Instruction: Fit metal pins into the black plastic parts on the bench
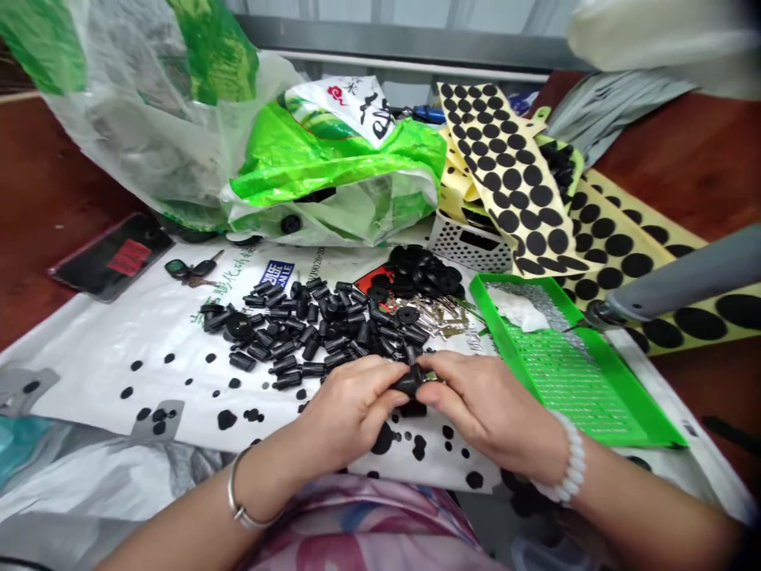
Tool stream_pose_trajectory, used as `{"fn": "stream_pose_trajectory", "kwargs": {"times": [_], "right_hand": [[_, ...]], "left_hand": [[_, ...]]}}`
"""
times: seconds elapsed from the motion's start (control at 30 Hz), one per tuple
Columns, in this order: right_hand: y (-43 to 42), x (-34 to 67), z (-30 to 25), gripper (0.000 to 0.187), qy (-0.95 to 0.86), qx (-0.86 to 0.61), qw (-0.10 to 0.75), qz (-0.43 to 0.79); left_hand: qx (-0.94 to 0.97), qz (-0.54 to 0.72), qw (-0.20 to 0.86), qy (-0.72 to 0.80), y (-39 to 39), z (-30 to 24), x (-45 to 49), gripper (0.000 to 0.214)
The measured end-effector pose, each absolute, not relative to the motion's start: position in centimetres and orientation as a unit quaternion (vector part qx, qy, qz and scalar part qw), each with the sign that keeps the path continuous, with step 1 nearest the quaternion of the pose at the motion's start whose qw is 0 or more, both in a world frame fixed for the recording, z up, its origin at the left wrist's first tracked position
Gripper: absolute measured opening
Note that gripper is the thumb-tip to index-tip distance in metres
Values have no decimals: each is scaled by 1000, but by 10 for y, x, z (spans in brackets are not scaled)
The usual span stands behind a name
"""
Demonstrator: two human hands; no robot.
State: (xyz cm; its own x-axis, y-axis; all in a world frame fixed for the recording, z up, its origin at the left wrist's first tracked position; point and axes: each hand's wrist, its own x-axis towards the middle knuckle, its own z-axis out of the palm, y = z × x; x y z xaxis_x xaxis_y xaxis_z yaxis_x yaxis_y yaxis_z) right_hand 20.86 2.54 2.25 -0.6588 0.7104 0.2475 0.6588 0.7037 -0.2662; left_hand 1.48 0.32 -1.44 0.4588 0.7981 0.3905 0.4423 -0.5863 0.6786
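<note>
Both my hands meet above the near part of the white work surface. My left hand (360, 400) pinches a small black cylindrical part (407, 384) between thumb and fingers. From the other side my right hand (484, 396) closes its thumb and forefinger at the same part's end, where a small shiny bit shows. Just beyond the fingers spreads a heap of black cylindrical parts (309, 325). Behind it lie a cluster of black round discs (425, 274) and a pile of thin metal pieces (443, 316).
To the right is a green tray (630, 388) with many small metal pieces, under a grey lamp-like arm (683, 274). Sheets of black round stickers (505, 166) lean on a white perforated basket (469, 244). Green plastic bags (338, 166), keys (191, 270) and a phone-like slab (110, 258) lie behind.
</note>
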Motion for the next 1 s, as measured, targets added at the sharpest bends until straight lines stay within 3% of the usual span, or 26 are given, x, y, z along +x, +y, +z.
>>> {"fn": "stream_pose_trajectory", "kwargs": {"times": [0.1,0.2,0.3,0.37,0.43,0.67,0.83,1.0], "right_hand": [[23,210,20,53,-926,-307,218,32],[18,207,11,36,-917,-297,258,64],[16,196,2,30,-817,-407,284,294],[17,187,1,32,-701,-479,248,467],[21,180,6,38,-638,-516,199,535],[27,183,21,49,-856,-428,192,218],[20,175,14,27,-825,-458,202,262],[33,171,16,30,-841,-414,183,296]], "left_hand": [[811,343,268,390,3,-13,12,17],[822,345,226,394,2,-12,11,17],[839,359,73,403,1,-18,13,24],[846,356,-19,398,1,-24,13,26],[846,353,-47,396,2,-28,11,24],[834,381,54,396,8,-21,-4,23],[843,351,-32,405,8,-30,-1,28],[838,328,5,436,1,-34,-34,38]]}}
